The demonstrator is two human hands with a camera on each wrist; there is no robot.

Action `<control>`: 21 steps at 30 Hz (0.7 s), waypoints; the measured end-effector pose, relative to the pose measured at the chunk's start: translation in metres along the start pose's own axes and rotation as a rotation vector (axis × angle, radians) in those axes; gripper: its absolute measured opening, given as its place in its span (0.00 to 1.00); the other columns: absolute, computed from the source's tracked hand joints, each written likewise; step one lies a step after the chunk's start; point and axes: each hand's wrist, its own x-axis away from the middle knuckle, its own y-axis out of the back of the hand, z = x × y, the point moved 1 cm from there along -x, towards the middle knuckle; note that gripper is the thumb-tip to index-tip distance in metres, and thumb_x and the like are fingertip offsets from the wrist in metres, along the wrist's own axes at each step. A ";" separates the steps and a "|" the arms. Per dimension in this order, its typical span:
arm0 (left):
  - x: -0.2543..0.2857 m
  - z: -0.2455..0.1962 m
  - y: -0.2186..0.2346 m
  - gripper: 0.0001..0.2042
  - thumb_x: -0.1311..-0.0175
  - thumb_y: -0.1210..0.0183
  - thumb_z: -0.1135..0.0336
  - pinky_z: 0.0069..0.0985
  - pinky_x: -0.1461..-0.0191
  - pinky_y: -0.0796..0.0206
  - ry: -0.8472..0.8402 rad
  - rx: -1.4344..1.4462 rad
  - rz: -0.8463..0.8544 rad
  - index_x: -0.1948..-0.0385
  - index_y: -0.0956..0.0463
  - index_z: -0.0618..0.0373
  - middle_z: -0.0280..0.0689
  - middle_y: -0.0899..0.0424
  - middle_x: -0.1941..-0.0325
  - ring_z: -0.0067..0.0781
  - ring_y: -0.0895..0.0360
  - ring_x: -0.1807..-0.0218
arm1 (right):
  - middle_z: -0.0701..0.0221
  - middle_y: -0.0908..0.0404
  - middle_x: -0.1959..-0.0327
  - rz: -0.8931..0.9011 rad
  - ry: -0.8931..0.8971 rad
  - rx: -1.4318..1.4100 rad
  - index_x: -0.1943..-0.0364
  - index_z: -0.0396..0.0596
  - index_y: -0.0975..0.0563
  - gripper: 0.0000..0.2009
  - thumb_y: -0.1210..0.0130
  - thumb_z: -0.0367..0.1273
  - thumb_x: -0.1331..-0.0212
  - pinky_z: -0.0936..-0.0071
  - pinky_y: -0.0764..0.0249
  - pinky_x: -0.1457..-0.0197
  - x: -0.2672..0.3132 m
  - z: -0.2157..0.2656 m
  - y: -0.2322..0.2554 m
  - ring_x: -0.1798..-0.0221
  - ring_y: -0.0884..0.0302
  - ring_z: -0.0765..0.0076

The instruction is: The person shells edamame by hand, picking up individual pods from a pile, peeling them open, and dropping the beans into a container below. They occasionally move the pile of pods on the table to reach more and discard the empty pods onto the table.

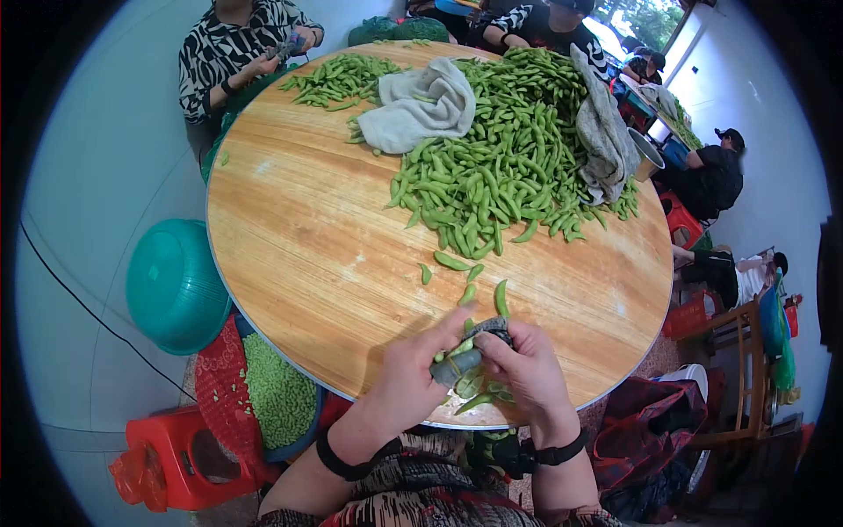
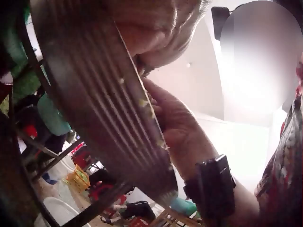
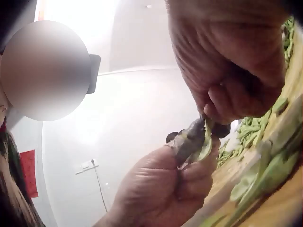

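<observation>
My left hand (image 1: 413, 373) and right hand (image 1: 522, 364) meet at the near edge of the round wooden desk (image 1: 307, 263), both closed on the same dark grey tool (image 1: 465, 356). My left fingers curl around its lower end; my right fingers pinch its upper end. A green pod (image 3: 207, 142) is pressed against the tool between my two hands, as the right wrist view shows. A few more pods (image 1: 479, 395) lie on the desk just under my hands.

Just beyond my hands, four loose pods (image 1: 465, 277) lie apart on the bare wood. Farther off, a big heap of pods (image 1: 500, 158) covers the far right part of the desk. A grey cloth (image 1: 417, 105) lies on the heap's left side, and another cloth (image 1: 606, 132) drapes over its right edge.

On the floor to the left sits a teal basin (image 1: 176, 285). Nearer to me a red basket (image 1: 219, 386) holds a mass of shelled beans (image 1: 277, 395), and a red stool (image 1: 167, 457) stands beside it.

At the far left of the desk a person in a black-and-white top (image 1: 233, 48) sits with hands together.
</observation>
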 end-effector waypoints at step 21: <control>-0.007 0.021 0.015 0.15 0.48 0.58 0.85 0.10 0.80 0.54 0.615 1.074 0.322 0.61 0.37 0.56 0.31 0.31 0.71 0.13 0.40 0.78 | 0.74 0.25 0.82 -0.484 0.359 0.369 0.73 0.37 0.23 0.04 0.45 0.25 0.48 0.83 0.34 0.75 0.016 -0.004 -0.045 0.77 0.32 0.85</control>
